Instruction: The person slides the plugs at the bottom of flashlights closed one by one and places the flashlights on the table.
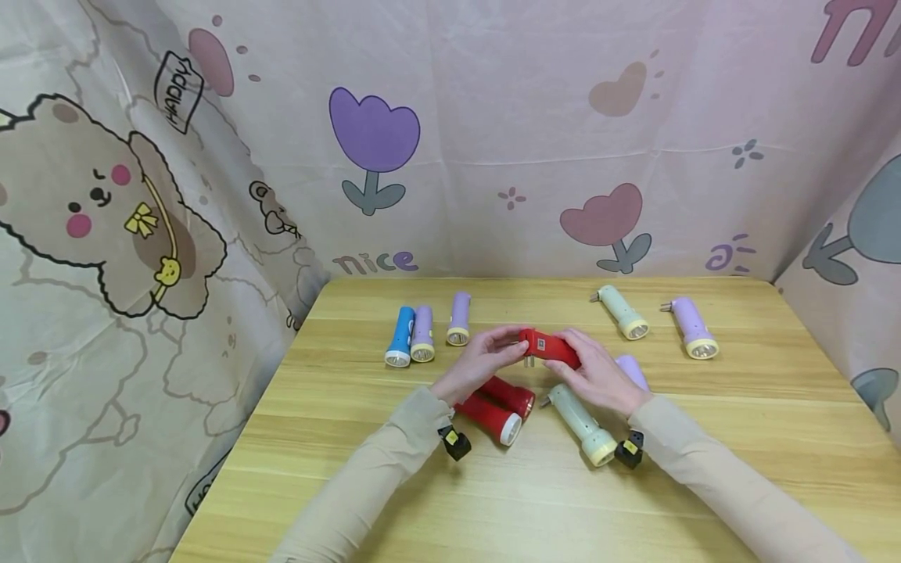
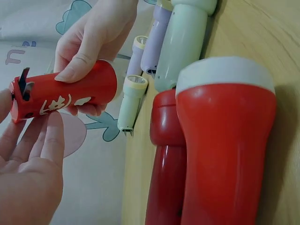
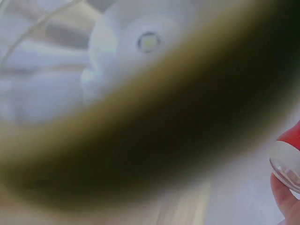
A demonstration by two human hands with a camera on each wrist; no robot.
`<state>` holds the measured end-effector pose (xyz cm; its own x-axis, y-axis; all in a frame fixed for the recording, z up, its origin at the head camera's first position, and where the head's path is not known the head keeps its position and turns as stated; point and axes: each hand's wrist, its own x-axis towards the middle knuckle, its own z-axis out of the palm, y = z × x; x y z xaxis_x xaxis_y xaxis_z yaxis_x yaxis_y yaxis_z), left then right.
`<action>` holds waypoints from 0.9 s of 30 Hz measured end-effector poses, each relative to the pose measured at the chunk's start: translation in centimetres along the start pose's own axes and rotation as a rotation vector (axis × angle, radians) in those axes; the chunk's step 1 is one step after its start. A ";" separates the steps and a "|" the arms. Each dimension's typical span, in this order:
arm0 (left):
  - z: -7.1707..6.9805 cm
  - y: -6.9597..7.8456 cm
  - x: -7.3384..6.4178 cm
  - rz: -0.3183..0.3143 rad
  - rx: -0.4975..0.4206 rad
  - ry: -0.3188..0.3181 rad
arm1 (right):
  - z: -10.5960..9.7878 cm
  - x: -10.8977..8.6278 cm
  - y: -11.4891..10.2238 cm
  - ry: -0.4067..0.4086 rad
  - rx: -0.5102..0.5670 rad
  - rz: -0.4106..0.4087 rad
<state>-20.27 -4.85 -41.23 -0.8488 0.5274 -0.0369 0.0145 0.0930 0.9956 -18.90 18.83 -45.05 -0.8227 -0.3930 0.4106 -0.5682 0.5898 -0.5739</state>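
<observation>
Head view caught the left hand (image 1: 486, 358), fingers pinching the raised red flashlight (image 1: 561, 352) by its pronged end, the right hand (image 1: 598, 375) gripping its body; nearer the person than it, a pale-green flashlight (image 1: 580, 426) lay on the worktop (image 1: 535, 508).

Most of the head view's bottom half is filled by a light wood-grain bench (image 1: 549, 516), kinda littered with stuff. Left of centre, a blue flashlight (image 1: 403, 335) is parked right beside a purple flashlight (image 1: 423, 331), second purple one (image 1: 460, 316) nearby. Right of centre, a pale green flashlight (image 1: 619, 309) and a third purple one (image 1: 690, 322) are laid out. Lower down, a white-rimmed red flashlight (image 1: 486, 417) is set by a dark red one (image 1: 510, 393), with a second pale green one (image 1: 580, 421) and a partly hidden purple one (image 1: 633, 371) to their right.
</observation>
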 end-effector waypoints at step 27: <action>0.2 0.5 0.1 -0.055 -0.257 -0.093 | 0.0 0.1 -0.7 0.016 -0.095 -0.049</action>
<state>-20.27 -4.54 -40.77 -0.7923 0.6039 -0.0874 -0.1750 -0.0876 0.9807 -18.59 18.42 -44.62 -0.7932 -0.4125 0.4480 -0.6030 0.6348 -0.4832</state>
